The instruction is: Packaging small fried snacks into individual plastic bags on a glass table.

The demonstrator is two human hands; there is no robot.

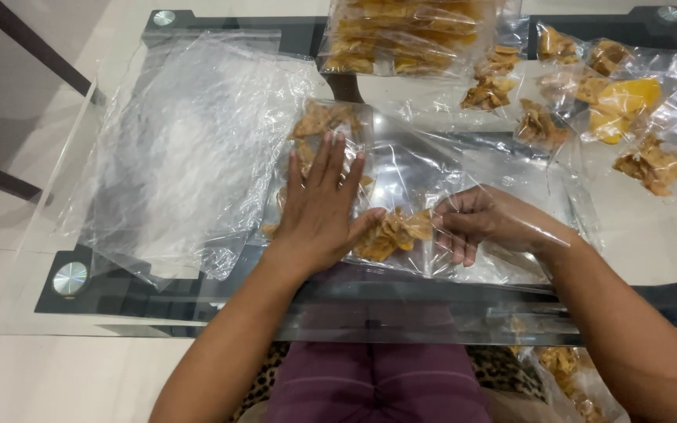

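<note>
I look down on a glass table, and I take the clear plastic bag in the middle as my landmark. This bag lies flat. Its long axis runs left to right across the table, and its open mouth seems to point to the right, because my right hand is inside it from that side.

My left hand is open, with the fingers spread, and it presses flat on the left part of the bag. My right hand is closed in a pinch, but I cannot tell for sure if it grips the chips or only the film. The small heap of golden fried chips sits inside the bag, near its front edge, between my two hands and touching the left thumb.

In my judgement the step in hand is to settle the chips in the bag. To do it well, I would keep the left palm flat so the film does not slide, and move the chips gently, because they look brittle.

Left of the bag lies a pile of empty plastic bags, crumpled and overlapping. Behind the bag stands a large bag of chips. To the right and behind are several small filled packets, and one holds a yellow piece. Under the table I see purple trousers.
</note>
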